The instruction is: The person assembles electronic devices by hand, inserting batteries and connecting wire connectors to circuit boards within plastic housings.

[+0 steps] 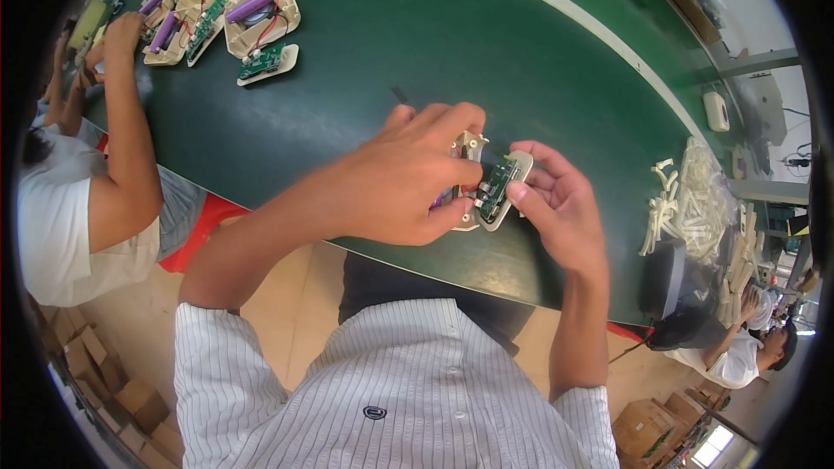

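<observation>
Above the near edge of the green table, my left hand (395,182) is closed round a cream plastic housing (472,146). Most of that housing hides behind the fingers; a bit of purple battery cell (441,199) shows between them. My right hand (569,208) pinches a cream cover (523,167) between thumb and fingers. A green circuit board (499,184) lies on the inner side of this cover, facing the housing. Housing and cover are held side by side, the cover tilted. Left fingertips reach the edge of the board.
At the far left of the green table (373,43) lie several open housings with purple cells; the nearest housing (288,4) is wired to a board (263,61). A co-worker's arm (130,113) reaches in there. Rightward are cream strips (662,208), a plastic bag (699,200) and a black box (663,278).
</observation>
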Action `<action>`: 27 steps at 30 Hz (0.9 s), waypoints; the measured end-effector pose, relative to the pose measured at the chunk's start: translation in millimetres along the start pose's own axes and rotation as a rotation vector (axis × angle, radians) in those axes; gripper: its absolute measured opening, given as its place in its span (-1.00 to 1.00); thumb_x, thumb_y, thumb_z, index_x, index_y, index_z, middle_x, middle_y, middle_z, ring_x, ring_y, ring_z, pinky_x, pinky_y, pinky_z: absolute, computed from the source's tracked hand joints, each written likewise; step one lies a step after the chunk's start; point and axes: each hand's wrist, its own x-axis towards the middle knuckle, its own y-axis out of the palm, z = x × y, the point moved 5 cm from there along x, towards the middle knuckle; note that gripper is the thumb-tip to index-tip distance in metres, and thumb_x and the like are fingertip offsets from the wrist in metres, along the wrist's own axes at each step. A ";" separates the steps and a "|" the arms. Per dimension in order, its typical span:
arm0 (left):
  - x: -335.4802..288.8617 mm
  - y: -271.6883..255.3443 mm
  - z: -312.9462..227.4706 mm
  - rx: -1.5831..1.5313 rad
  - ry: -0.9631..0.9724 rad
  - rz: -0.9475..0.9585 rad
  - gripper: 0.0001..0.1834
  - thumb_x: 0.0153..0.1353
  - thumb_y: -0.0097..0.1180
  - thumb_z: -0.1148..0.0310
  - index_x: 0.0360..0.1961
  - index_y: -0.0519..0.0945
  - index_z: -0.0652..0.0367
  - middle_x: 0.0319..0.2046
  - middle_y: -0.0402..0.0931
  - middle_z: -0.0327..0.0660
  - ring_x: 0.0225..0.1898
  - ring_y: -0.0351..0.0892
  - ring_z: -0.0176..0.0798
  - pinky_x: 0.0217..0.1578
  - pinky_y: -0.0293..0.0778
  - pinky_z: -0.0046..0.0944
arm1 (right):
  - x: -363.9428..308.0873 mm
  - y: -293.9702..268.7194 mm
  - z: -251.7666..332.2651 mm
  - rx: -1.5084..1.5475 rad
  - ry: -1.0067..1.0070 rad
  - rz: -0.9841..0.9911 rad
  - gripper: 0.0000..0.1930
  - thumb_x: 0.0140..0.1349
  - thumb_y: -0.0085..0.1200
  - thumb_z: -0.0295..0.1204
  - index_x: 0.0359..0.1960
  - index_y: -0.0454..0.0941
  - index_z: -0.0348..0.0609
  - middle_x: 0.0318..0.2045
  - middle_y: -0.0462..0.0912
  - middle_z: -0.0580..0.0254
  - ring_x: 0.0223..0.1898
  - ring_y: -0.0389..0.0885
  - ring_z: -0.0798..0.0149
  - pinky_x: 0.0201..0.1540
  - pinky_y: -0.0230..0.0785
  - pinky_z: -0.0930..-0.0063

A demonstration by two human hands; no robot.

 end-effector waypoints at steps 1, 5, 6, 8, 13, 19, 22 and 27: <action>-0.7 -0.3 0.4 0.005 -0.001 0.001 -0.79 0.15 0.34 0.26 -0.29 0.68 0.15 0.17 0.32 -0.02 0.19 0.38 0.02 0.09 0.24 0.00 | 0.7 2.7 1.0 0.003 -0.004 0.003 -0.51 0.35 0.22 -0.56 0.26 0.36 -0.40 -0.05 0.67 0.02 -0.08 0.65 0.41 -0.01 0.54 0.56; -3.7 0.2 3.0 -0.026 0.059 -0.043 -0.82 0.09 0.32 0.34 -0.28 0.70 0.15 0.16 0.34 -0.01 0.14 0.41 0.03 0.08 0.26 0.01 | 5.7 7.6 -3.5 0.007 0.061 0.021 -0.52 0.36 0.23 -0.53 0.24 0.37 -0.39 -0.08 0.70 0.04 -0.12 0.66 0.43 -0.04 0.53 0.58; -4.3 0.3 3.3 -0.028 0.087 -0.056 -0.80 0.05 0.33 0.35 -0.27 0.71 0.15 0.17 0.35 -0.01 0.13 0.42 0.04 0.09 0.27 0.03 | 7.8 6.7 -5.9 0.004 0.083 0.033 -0.53 0.36 0.23 -0.51 0.24 0.38 -0.38 -0.11 0.71 0.06 -0.14 0.65 0.45 -0.07 0.52 0.59; -4.7 -1.0 2.2 -0.046 0.099 -0.072 -0.76 0.01 0.36 0.34 -0.26 0.72 0.15 0.17 0.37 0.00 0.15 0.43 0.07 0.13 0.29 0.08 | 9.0 3.7 -5.7 -0.022 0.090 0.026 -0.55 0.36 0.24 -0.49 0.22 0.40 -0.38 -0.15 0.72 0.09 -0.17 0.65 0.47 -0.09 0.51 0.61; -9.6 1.4 8.0 -0.058 0.227 -0.179 -0.64 -0.14 0.49 0.33 -0.25 0.74 0.16 0.19 0.43 0.01 0.31 0.39 0.19 0.31 0.26 0.25 | 12.7 3.8 -1.7 -0.068 0.099 0.024 -0.57 0.37 0.25 -0.45 0.19 0.44 -0.38 -0.20 0.73 0.14 -0.22 0.63 0.50 -0.14 0.47 0.63; -11.2 0.7 12.2 -0.050 0.222 -0.185 -0.60 -0.23 0.58 0.32 -0.30 0.74 0.14 0.24 0.49 -0.02 0.43 0.30 0.23 0.43 0.06 0.40 | 13.6 8.9 2.3 -0.068 0.092 0.035 -0.55 0.36 0.26 -0.46 0.19 0.42 -0.40 -0.19 0.73 0.12 -0.18 0.64 0.50 -0.12 0.49 0.62; -11.6 1.2 12.0 -0.028 0.244 -0.163 -0.62 -0.21 0.59 0.29 -0.32 0.74 0.13 0.24 0.49 -0.02 0.42 0.31 0.21 0.42 0.05 0.43 | 12.2 9.0 2.5 -0.066 0.092 0.023 -0.56 0.37 0.25 -0.46 0.20 0.42 -0.41 -0.19 0.73 0.11 -0.16 0.64 0.48 -0.12 0.49 0.62; -13.2 1.4 11.5 -0.018 0.242 -0.155 -0.62 -0.24 0.58 0.28 -0.31 0.76 0.09 0.26 0.47 -0.04 0.42 0.31 0.19 0.42 0.05 0.43 | 10.3 12.8 4.6 -0.055 0.079 0.018 -0.56 0.38 0.24 -0.46 0.20 0.41 -0.41 -0.20 0.73 0.12 -0.18 0.63 0.49 -0.14 0.48 0.62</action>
